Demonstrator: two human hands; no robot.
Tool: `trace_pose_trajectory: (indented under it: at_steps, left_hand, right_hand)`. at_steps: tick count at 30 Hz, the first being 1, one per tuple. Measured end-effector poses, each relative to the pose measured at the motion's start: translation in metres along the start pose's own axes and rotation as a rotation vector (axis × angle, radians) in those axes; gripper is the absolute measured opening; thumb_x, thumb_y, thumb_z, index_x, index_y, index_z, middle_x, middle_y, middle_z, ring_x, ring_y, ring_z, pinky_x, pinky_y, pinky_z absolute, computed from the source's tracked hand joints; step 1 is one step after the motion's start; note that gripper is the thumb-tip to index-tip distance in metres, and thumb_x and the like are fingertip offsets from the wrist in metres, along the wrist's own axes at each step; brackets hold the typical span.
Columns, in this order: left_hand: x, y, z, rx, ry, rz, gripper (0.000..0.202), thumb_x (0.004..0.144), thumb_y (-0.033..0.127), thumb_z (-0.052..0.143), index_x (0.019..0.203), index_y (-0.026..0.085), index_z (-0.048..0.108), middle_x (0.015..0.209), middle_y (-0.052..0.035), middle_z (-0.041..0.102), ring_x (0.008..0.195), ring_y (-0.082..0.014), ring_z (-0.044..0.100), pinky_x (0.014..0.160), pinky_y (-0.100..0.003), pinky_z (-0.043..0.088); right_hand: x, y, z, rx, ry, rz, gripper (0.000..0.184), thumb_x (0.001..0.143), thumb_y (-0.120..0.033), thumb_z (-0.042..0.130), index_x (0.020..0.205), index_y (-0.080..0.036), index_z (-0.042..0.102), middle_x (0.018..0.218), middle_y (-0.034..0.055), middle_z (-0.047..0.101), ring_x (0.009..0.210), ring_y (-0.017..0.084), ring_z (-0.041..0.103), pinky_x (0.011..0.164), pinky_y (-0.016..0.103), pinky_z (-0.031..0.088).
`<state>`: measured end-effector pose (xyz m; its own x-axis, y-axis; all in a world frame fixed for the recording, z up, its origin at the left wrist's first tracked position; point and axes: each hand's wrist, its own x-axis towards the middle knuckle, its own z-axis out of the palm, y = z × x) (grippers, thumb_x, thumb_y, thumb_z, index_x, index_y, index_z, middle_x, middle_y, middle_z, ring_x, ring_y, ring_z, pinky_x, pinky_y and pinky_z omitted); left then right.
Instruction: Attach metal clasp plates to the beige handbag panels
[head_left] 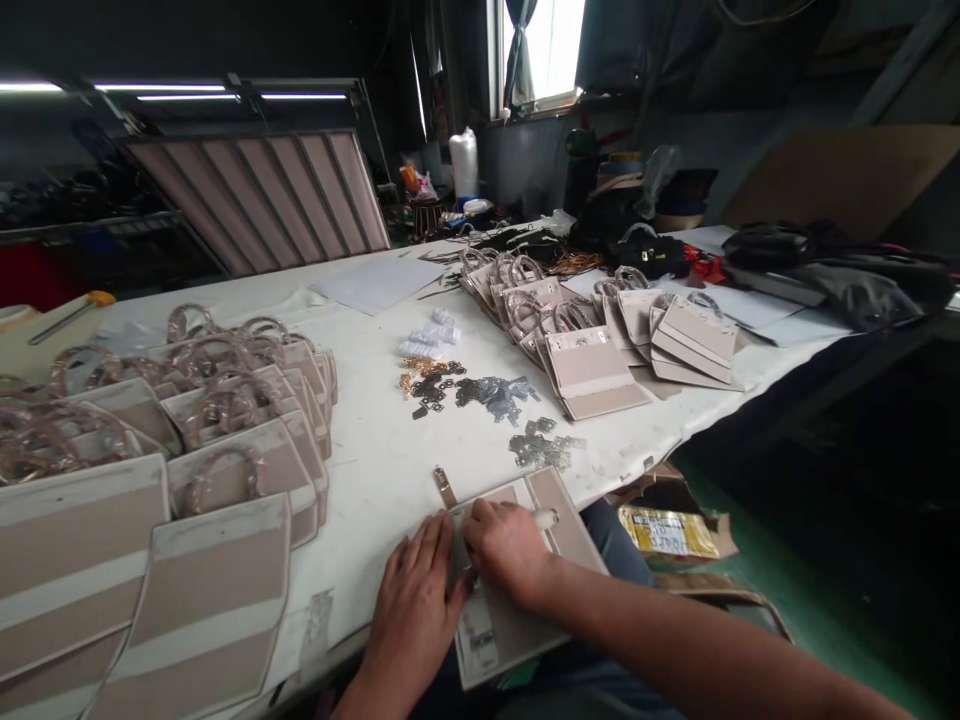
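Observation:
My left hand (pixel 409 610) presses on the left edge of a beige bag panel (pixel 510 630), which lies at the white table's front edge. My right hand (pixel 510 550) sits on the panel's upper part, its fingers gripping a small white-handled tool (pixel 545 518). The tool's tip is hidden under my fingers. A narrow tan strap tab (pixel 445 487) sticks out past the panel's far edge, close to my left hand. Both hands hide the panel's middle.
On the white table (pixel 375 480), stacked beige bag panels with curved handles (pixel 225 470) fill the left side, and more (pixel 589 370) stand ahead. Metal fittings (pixel 487 395) and white tissue (pixel 431 335) lie between them. A cardboard box (pixel 667 530) sits below the right edge.

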<state>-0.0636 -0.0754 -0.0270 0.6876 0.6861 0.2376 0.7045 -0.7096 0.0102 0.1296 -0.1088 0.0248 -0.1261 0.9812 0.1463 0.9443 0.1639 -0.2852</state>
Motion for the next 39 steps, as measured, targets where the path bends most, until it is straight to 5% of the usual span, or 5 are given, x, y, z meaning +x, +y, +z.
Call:
trace_pose_trajectory:
  at_steps: [6, 13, 18, 26, 39]
  left_hand:
    - [-0.003, -0.001, -0.002, -0.072, 0.049, -0.043, 0.056, 0.103, 0.042, 0.054, 0.156, 0.023, 0.055, 0.163, -0.0110, 0.053, 0.144, -0.0317, 0.056, 0.116, -0.049, 0.047]
    - [-0.006, -0.005, 0.005, -0.126, 0.109, -0.069, 0.059, 0.102, 0.048, 0.055, 0.156, 0.024, 0.055, 0.155, -0.0127, 0.060, 0.141, -0.0329, 0.056, 0.112, -0.050, 0.050]
    - [-0.007, -0.006, 0.006, -0.131, 0.138, -0.072, 0.058, 0.101, 0.045, 0.059, 0.155, 0.026, 0.056, 0.144, -0.0098, 0.067, 0.131, -0.0309, 0.061, 0.109, -0.048, 0.051]
    - [-0.009, -0.005, 0.011, -0.111, 0.135, -0.124, 0.060, 0.095, 0.039, 0.063, 0.154, 0.028, 0.057, 0.143, -0.0073, 0.068, 0.131, -0.0306, 0.060, 0.110, -0.048, 0.047]
    - [-0.012, -0.002, 0.008, -0.167, 0.097, -0.150, 0.063, 0.093, 0.038, 0.067, 0.155, 0.031, 0.055, 0.145, -0.0063, 0.067, 0.134, -0.0302, 0.057, 0.115, -0.047, 0.042]
  right_hand:
    - [0.001, 0.022, -0.011, 0.053, 0.030, 0.024, 0.015, 0.092, -0.022, 0.066, 0.090, -0.021, 0.081, 0.091, 0.0043, 0.079, 0.073, 0.020, 0.071, 0.066, 0.026, 0.050]
    - [-0.012, 0.140, -0.059, 0.093, 0.084, 0.511, 0.024, 0.097, -0.035, 0.066, 0.109, -0.029, 0.085, 0.112, 0.0033, 0.083, 0.100, 0.023, 0.076, 0.085, 0.028, 0.054]
    - [0.017, 0.194, -0.062, 0.018, 0.010, 0.636, 0.030, 0.095, -0.036, 0.066, 0.117, -0.027, 0.084, 0.115, 0.0061, 0.083, 0.102, 0.026, 0.077, 0.082, 0.029, 0.053]
    - [0.120, 0.212, -0.036, -0.073, -0.098, 0.687, 0.029, 0.090, -0.035, 0.068, 0.110, -0.023, 0.085, 0.118, 0.0132, 0.081, 0.107, 0.029, 0.074, 0.082, 0.030, 0.052]
    - [0.131, 0.215, -0.028, -0.059, -0.109, 0.771, 0.022, 0.087, -0.028, 0.070, 0.103, -0.023, 0.084, 0.110, 0.0132, 0.081, 0.102, 0.028, 0.076, 0.078, 0.029, 0.054]
